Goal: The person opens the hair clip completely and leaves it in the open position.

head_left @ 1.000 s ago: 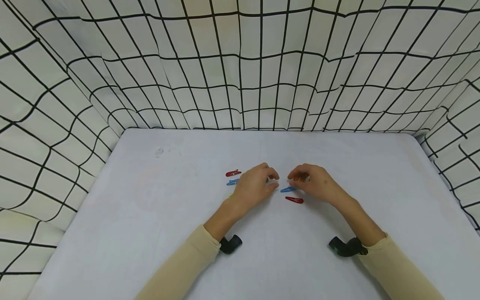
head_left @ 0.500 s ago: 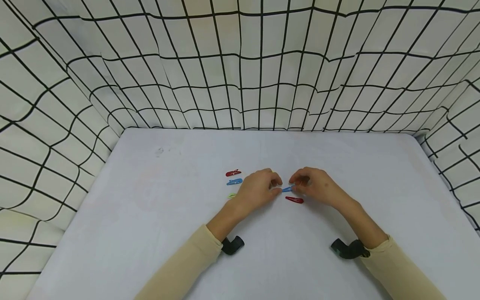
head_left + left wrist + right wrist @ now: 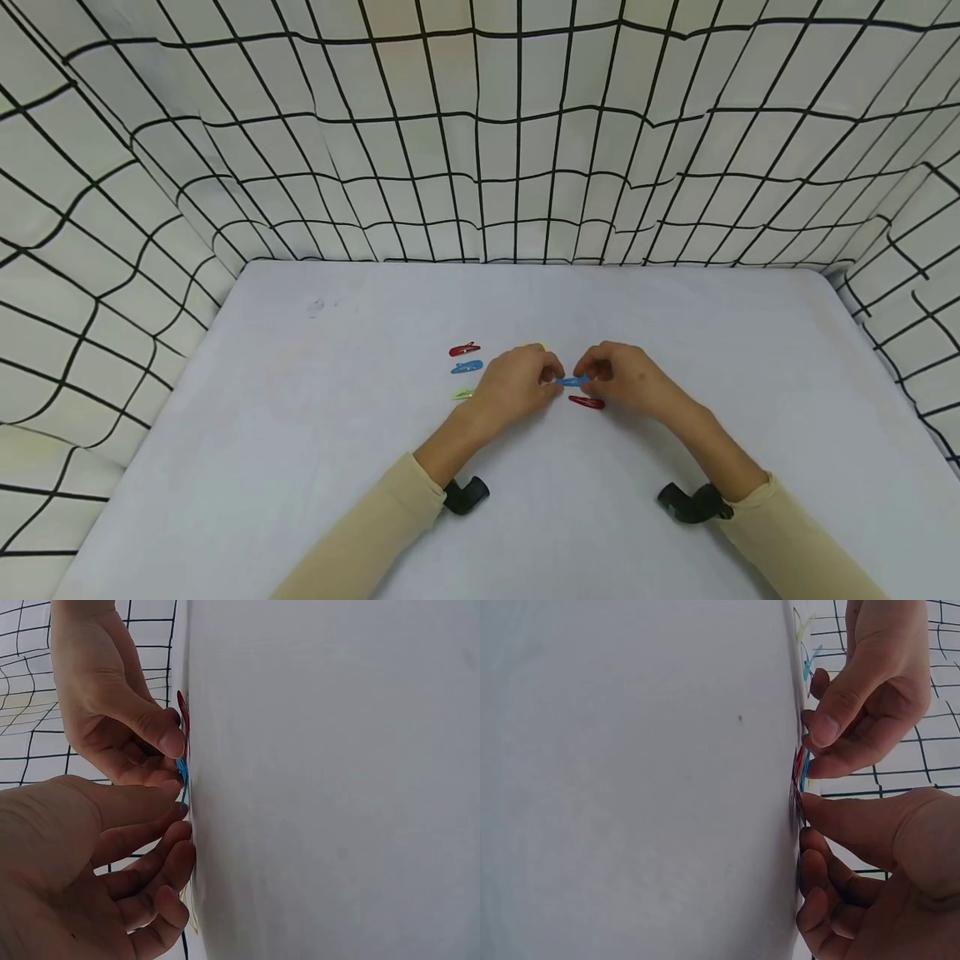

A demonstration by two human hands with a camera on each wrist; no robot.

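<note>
A blue snap hair clip (image 3: 572, 381) lies between my two hands, low over the white table. My left hand (image 3: 517, 379) pinches its left end between thumb and forefinger, the other fingers bent beside it. On the other end, my right hand (image 3: 628, 377) grips with thumb and fingertips. The left wrist view shows the blue clip (image 3: 181, 766) partly covered by fingers. Just in front of it lies a dark red hair clip (image 3: 587, 402). Left of my left hand sit a red clip (image 3: 464, 349), a second blue clip (image 3: 467, 367) and a light green clip (image 3: 462, 393).
A bit of a yellow thing (image 3: 537, 345) shows behind my left hand, mostly hidden. The white table (image 3: 337, 433) is bounded by pale walls with a black grid (image 3: 517, 117). Black wrist cameras (image 3: 467, 496) sit beside both sleeves.
My left hand has moved right and slightly nearer, onto the blue clip's left end. My right hand has closed on its other end. The green clip and yellow thing have come into sight.
</note>
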